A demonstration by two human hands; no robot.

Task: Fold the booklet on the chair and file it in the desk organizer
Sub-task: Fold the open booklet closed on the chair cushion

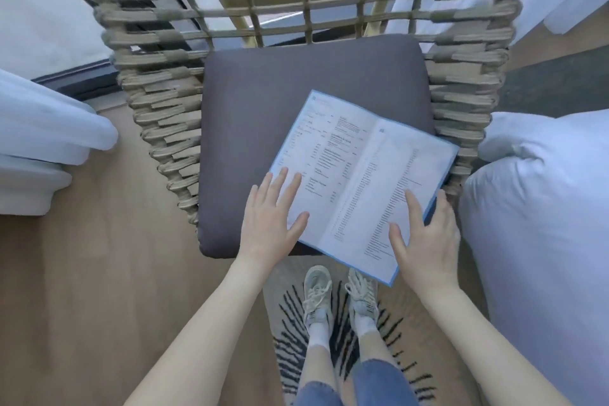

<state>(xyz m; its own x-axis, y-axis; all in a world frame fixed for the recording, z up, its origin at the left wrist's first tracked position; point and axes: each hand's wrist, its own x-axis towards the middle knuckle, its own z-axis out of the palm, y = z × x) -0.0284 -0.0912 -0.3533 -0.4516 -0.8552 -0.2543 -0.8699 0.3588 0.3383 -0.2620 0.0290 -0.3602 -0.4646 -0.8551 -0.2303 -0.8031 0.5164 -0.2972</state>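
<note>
An open booklet with white printed pages and a blue cover edge lies flat on the dark grey seat cushion of a woven chair, turned at an angle, its near right corner past the cushion's front edge. My left hand rests with spread fingers on the left page's near corner. My right hand lies on the right page, thumb and forefinger on the paper and the other fingers wrapped around its blue outer edge. No desk organizer is in view.
The chair's woven rope back and sides rise around the cushion. White bedding bulges at the right, white curtains hang at the left. My feet stand on a striped rug over a wooden floor.
</note>
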